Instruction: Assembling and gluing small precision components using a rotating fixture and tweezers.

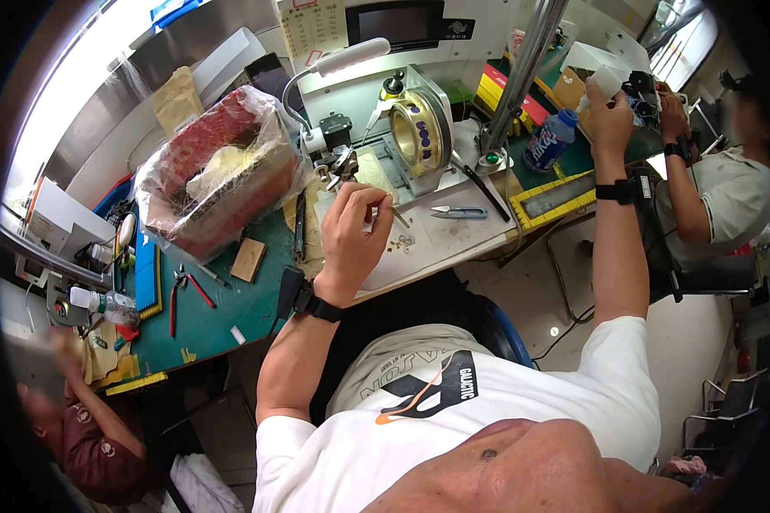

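My left hand (351, 235) is closed in a pinch above the front of the white work surface (419, 244). What its fingertips hold is too small to make out. Small gold-coloured bits (399, 243) lie scattered just beside it. Behind the hand stands a bench machine (385, 154) carrying a large gold-and-purple ring-shaped reel (415, 132). My right hand (609, 124) is stretched far out to the right. Its fingers are closed on a small whitish piece (607, 83), whose kind I cannot tell. A blue bottle (550, 139) stands left of that hand.
Left of the machine is a plastic-lined red box (222, 175). Blue-handled snips (459, 212) and a black-handled tool (481, 188) lie at the right. Red-handled pliers (188, 295) and a wooden block (248, 259) rest on the green mat. Co-workers sit at both sides (714, 197).
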Demonstrator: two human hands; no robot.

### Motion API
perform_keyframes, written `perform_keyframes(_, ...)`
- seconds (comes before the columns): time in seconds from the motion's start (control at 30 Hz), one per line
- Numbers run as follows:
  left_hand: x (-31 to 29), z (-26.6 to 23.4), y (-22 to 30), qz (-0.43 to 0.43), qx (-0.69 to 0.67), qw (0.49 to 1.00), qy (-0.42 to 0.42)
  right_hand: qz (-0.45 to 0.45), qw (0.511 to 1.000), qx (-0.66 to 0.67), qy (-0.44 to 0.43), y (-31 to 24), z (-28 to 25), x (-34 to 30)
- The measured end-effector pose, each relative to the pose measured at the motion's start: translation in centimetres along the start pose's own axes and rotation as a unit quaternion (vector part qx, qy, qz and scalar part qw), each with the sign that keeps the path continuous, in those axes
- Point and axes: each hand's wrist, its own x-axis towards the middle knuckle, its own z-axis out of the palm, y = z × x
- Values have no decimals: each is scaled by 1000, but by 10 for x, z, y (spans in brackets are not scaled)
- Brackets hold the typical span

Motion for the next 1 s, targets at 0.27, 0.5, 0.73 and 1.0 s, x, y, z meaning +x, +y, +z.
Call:
perform_keyframes(0.27, 1, 3, 0, -3, -8, 1000, 4, -109, 961, -245, 66, 46, 5, -31)
perform_keyframes(0.5, 1, -1, -1, -25, -7, 1000, 7, -201, 913, -70, -348, -50, 10, -159)
perform_keyframes(0.73, 3, -2, -3, -51, -18, 999, 9, -194, 835, -148, -494, -37, 13, -180)
perform_keyframes(1.0, 3, -2, -9, -86, -25, 996, 14, -165, 860, -62, -480, -41, 14, -173)
